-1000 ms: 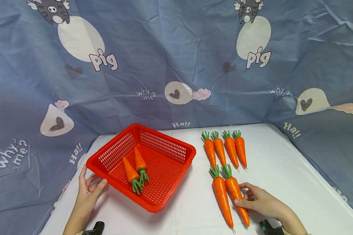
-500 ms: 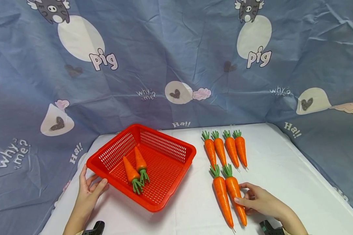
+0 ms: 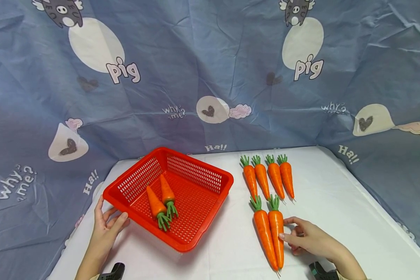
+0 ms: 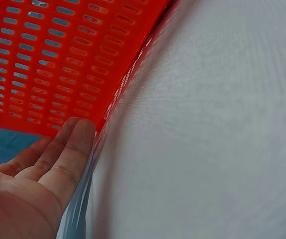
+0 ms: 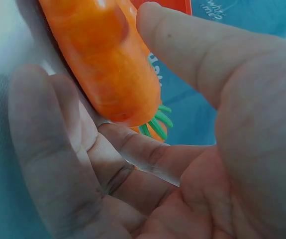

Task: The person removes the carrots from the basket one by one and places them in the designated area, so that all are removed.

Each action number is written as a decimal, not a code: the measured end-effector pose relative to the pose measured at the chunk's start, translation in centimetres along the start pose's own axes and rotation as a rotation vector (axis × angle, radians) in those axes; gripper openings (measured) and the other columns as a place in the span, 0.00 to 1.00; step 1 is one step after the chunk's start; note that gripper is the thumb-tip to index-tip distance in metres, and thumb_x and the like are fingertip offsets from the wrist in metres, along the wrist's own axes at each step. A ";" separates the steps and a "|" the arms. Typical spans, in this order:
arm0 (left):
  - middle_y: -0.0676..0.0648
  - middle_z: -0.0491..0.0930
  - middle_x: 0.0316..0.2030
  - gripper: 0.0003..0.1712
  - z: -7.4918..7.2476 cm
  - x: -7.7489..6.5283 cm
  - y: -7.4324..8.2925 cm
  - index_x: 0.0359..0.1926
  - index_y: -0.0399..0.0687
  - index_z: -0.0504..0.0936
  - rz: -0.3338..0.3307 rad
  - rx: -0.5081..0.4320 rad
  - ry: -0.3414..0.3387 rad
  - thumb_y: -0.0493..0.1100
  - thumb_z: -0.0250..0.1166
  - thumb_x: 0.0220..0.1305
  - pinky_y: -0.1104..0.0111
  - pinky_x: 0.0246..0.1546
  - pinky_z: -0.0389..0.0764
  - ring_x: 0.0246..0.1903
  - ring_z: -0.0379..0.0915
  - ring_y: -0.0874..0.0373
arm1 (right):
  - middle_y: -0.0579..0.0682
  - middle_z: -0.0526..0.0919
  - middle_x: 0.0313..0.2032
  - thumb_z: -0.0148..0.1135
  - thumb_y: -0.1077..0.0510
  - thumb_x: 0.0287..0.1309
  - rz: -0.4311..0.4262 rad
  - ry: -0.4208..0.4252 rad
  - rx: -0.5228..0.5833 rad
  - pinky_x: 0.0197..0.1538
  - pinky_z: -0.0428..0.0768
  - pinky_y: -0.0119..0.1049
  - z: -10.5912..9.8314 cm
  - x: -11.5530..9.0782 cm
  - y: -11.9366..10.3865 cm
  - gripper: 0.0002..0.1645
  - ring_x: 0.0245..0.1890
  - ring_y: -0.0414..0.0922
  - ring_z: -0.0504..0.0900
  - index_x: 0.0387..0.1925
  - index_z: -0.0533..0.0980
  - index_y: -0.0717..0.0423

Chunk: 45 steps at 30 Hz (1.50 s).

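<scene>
A red plastic basket (image 3: 206, 225) stands on the left of the white table, with two carrots (image 3: 155, 202) lying inside. My left hand (image 3: 106, 227) rests against its near left corner; in the left wrist view, fairly straight fingers (image 4: 70, 154) touch the slotted outer wall. At the front right, two carrots lie side by side, touching. My right hand (image 3: 306, 237) is beside the right-hand carrot (image 3: 276, 229), its thumb tip at the carrot's edge and its fingers loosely bent. In the right wrist view, the carrot (image 5: 103, 59) passes between thumb and fingers without a closed grip.
A row of several carrots (image 3: 260, 177) with green tops lies behind the front pair. White cloth covers the table (image 3: 336, 202). Blue printed fabric (image 3: 182, 77) hangs at the back and sides.
The front right carrot's lower end has swung left against its neighbour, so the two now lie nearly together. My right hand has barely shifted; the left hand and basket stay put.
</scene>
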<state>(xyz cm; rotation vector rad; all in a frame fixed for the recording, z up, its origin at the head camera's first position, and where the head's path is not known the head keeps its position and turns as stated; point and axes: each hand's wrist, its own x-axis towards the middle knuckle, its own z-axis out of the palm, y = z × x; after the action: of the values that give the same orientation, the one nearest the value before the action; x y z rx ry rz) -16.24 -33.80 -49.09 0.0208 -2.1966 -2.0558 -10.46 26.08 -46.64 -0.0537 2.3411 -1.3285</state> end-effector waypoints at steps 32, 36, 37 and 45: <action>0.48 0.61 0.66 0.62 -0.1 0.1 0.2 0.86 0.69 0.25 -0.029 0.028 0.009 0.39 0.65 0.78 0.76 0.45 0.88 0.48 0.82 0.76 | 0.54 0.81 0.34 0.70 0.50 0.72 -0.144 0.032 -0.073 0.36 0.87 0.36 -2.3 0.5 -3.4 0.36 0.31 0.46 0.84 0.70 0.70 0.68; 0.49 0.61 0.66 0.62 -0.1 0.0 0.3 0.86 0.68 0.25 -0.028 0.027 0.010 0.39 0.65 0.78 0.76 0.45 0.88 0.48 0.82 0.76 | 0.54 0.82 0.35 0.70 0.50 0.72 -0.167 0.033 -0.095 0.38 0.88 0.35 -2.4 1.0 -4.9 0.37 0.32 0.46 0.84 0.70 0.70 0.69; 0.48 0.61 0.66 0.62 0.0 0.0 0.3 0.86 0.67 0.25 -0.025 0.025 0.009 0.38 0.65 0.78 0.76 0.45 0.88 0.48 0.82 0.76 | 0.54 0.82 0.35 0.71 0.49 0.72 -0.176 0.034 -0.107 0.38 0.88 0.35 -2.3 1.2 -5.3 0.37 0.32 0.46 0.84 0.69 0.70 0.69; 0.48 0.61 0.66 0.61 0.0 -0.1 0.3 0.86 0.67 0.26 0.002 0.031 0.002 0.37 0.64 0.77 0.76 0.46 0.88 0.49 0.82 0.76 | 0.51 0.82 0.35 0.71 0.49 0.71 -0.281 0.016 -0.207 0.37 0.87 0.36 -2.2 2.4 -8.8 0.31 0.31 0.46 0.83 0.65 0.75 0.64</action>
<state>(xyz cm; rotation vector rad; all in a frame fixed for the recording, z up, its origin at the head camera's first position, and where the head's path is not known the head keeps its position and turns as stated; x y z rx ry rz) -16.12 -33.77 -48.76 0.0238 -2.2263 -2.0205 -15.07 22.57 -39.23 -0.4517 2.5474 -1.2039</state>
